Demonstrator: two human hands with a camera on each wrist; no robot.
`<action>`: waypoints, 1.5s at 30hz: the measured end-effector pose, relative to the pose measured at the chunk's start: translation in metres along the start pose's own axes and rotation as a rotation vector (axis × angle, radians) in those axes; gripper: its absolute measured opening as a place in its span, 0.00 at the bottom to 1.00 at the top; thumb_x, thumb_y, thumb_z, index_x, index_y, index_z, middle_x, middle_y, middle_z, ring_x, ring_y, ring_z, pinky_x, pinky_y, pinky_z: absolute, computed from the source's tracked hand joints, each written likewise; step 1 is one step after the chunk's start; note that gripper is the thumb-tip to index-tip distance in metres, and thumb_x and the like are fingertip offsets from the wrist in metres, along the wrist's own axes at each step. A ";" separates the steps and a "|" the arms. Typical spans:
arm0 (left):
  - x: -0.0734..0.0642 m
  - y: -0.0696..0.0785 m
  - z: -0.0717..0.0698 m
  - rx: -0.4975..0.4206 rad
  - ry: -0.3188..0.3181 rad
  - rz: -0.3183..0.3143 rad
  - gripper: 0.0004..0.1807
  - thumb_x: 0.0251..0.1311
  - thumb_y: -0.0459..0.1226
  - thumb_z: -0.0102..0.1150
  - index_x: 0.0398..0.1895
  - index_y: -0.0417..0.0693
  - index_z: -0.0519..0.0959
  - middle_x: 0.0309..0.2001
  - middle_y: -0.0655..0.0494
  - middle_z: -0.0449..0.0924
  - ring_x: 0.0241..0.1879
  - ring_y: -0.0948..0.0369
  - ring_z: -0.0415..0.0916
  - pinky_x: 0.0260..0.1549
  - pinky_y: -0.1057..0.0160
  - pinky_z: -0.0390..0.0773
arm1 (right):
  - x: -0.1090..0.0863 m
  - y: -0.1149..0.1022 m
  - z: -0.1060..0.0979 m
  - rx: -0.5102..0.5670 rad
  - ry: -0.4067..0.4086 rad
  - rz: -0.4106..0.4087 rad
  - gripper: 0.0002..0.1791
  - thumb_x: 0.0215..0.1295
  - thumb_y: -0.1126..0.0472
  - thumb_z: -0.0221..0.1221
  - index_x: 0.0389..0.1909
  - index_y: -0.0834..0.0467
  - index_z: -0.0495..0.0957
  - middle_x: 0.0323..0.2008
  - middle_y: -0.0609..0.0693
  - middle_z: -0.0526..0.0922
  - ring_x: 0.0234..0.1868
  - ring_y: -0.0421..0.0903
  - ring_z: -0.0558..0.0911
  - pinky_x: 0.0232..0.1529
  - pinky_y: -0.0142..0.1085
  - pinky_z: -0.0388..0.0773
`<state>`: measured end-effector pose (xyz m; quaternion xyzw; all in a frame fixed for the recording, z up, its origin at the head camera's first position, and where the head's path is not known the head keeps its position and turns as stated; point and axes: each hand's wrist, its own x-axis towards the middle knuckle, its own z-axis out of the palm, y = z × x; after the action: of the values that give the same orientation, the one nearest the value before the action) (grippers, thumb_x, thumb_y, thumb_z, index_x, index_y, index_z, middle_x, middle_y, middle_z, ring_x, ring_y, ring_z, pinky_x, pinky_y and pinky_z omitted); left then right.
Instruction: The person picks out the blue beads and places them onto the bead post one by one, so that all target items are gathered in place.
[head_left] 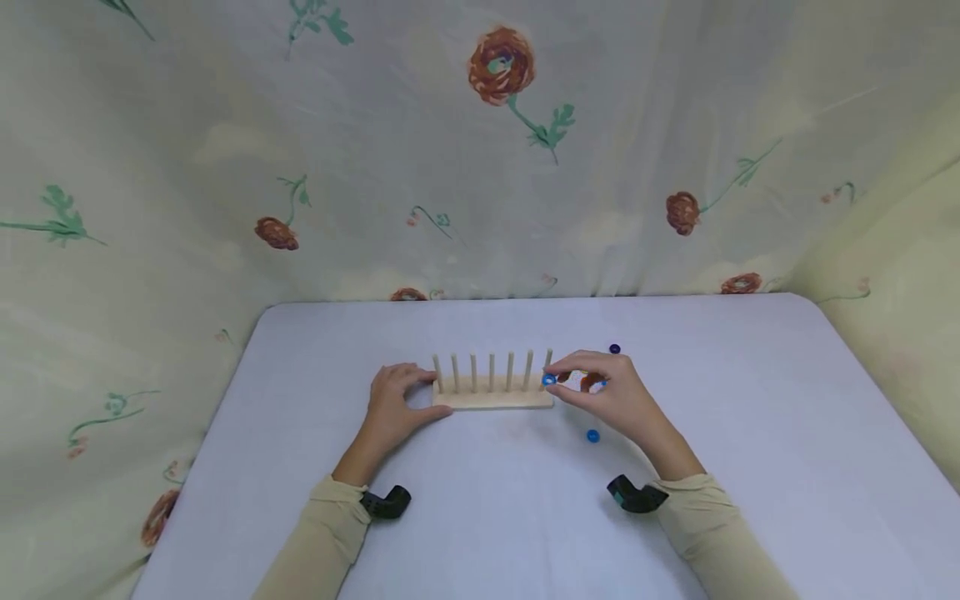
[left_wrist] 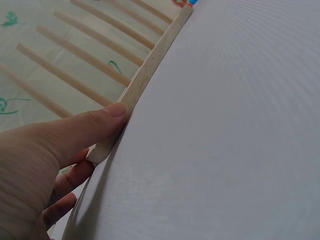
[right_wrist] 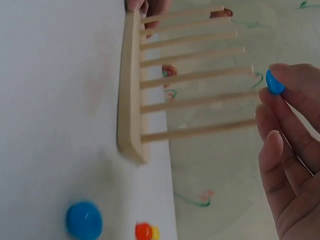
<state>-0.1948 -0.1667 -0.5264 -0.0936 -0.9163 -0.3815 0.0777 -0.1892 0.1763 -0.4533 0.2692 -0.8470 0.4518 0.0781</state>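
Note:
A pale wooden peg rack, a flat base with several upright pegs, stands on the table. My left hand grips its left end, the thumb on the front edge and the other fingers behind. Between thumb and fingertip my right hand pinches a blue bead. That bead is beside the tips of the pegs at the rack's right end in the right wrist view. All the pegs are bare.
Another blue bead lies on the white table below the right hand. A dark purple bead sits beyond that hand. Red and yellow beads appear low in the right wrist view. A flowered curtain hangs behind the table.

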 end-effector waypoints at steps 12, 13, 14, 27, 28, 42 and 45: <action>-0.001 0.002 0.004 0.010 0.002 -0.003 0.31 0.42 0.47 0.85 0.52 0.47 0.87 0.60 0.45 0.83 0.66 0.46 0.70 0.74 0.38 0.57 | 0.035 -0.025 0.030 -0.081 0.045 -0.187 0.12 0.56 0.64 0.76 0.42 0.52 0.91 0.36 0.44 0.91 0.39 0.42 0.84 0.33 0.32 0.81; -0.001 0.002 0.004 0.017 -0.001 -0.006 0.31 0.43 0.47 0.85 0.53 0.48 0.87 0.60 0.45 0.83 0.66 0.46 0.70 0.74 0.38 0.58 | 0.037 -0.028 0.032 -0.089 0.041 -0.185 0.12 0.57 0.63 0.76 0.43 0.52 0.91 0.37 0.44 0.91 0.40 0.42 0.84 0.34 0.33 0.81; -0.001 0.002 0.004 0.022 -0.005 -0.008 0.31 0.43 0.47 0.85 0.53 0.48 0.87 0.60 0.46 0.82 0.66 0.47 0.70 0.73 0.39 0.58 | 0.039 -0.030 0.034 -0.097 0.038 -0.182 0.12 0.57 0.62 0.76 0.43 0.52 0.91 0.37 0.44 0.91 0.42 0.42 0.84 0.37 0.33 0.81; -0.002 0.000 0.005 0.044 -0.002 -0.002 0.31 0.43 0.49 0.84 0.53 0.49 0.87 0.60 0.46 0.84 0.66 0.46 0.70 0.74 0.38 0.57 | 0.066 -0.045 0.064 -0.120 -0.034 -0.159 0.11 0.61 0.56 0.74 0.45 0.51 0.91 0.40 0.46 0.92 0.45 0.45 0.85 0.56 0.48 0.77; -0.002 -0.001 0.005 0.044 0.001 -0.001 0.31 0.43 0.49 0.84 0.53 0.49 0.87 0.59 0.46 0.84 0.66 0.46 0.70 0.73 0.38 0.58 | 0.068 -0.046 0.066 -0.123 -0.041 -0.156 0.11 0.61 0.57 0.74 0.45 0.51 0.91 0.40 0.46 0.92 0.45 0.45 0.85 0.57 0.48 0.77; -0.002 -0.002 0.005 0.071 0.027 0.038 0.31 0.44 0.50 0.84 0.53 0.50 0.87 0.58 0.46 0.84 0.64 0.47 0.71 0.72 0.37 0.59 | 0.087 -0.056 0.091 -0.146 -0.030 -0.198 0.11 0.64 0.57 0.72 0.46 0.54 0.90 0.39 0.49 0.91 0.46 0.46 0.85 0.59 0.48 0.78; -0.001 -0.002 0.004 0.072 0.031 0.039 0.31 0.45 0.50 0.83 0.53 0.49 0.87 0.58 0.46 0.84 0.64 0.47 0.71 0.73 0.37 0.57 | 0.088 -0.056 0.095 -0.155 -0.007 -0.212 0.11 0.63 0.57 0.72 0.45 0.53 0.90 0.39 0.50 0.91 0.45 0.46 0.85 0.59 0.48 0.78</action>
<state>-0.1947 -0.1658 -0.5308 -0.1028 -0.9261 -0.3481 0.1025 -0.2231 0.0406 -0.4348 0.3519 -0.8465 0.3732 0.1429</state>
